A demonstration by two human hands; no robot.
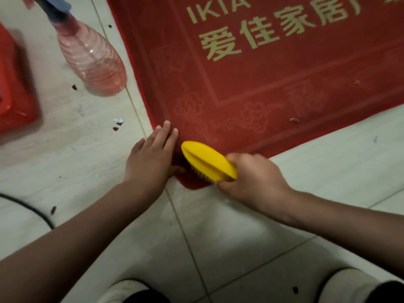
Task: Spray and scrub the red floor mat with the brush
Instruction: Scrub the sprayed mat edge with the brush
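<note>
The red floor mat (pixel 251 84) with gold lettering lies on pale tiles, its near corner pointing toward me. My right hand (pixel 255 180) grips the rear end of a yellow scrub brush (pixel 207 160), whose bristles press on that corner. My left hand (pixel 153 156) lies flat with fingers spread on the mat's left edge, just left of the brush, holding nothing. A pink translucent spray bottle (pixel 91 55) with a dark trigger head stands on the tiles left of the mat.
A red plastic object (pixel 15 95) sits at the far left edge. A black cable (pixel 28 206) curves over the tiles at lower left. Small dark and white scraps (pixel 119 121) dot the floor. My two white shoes (pixel 124 289) show at the bottom.
</note>
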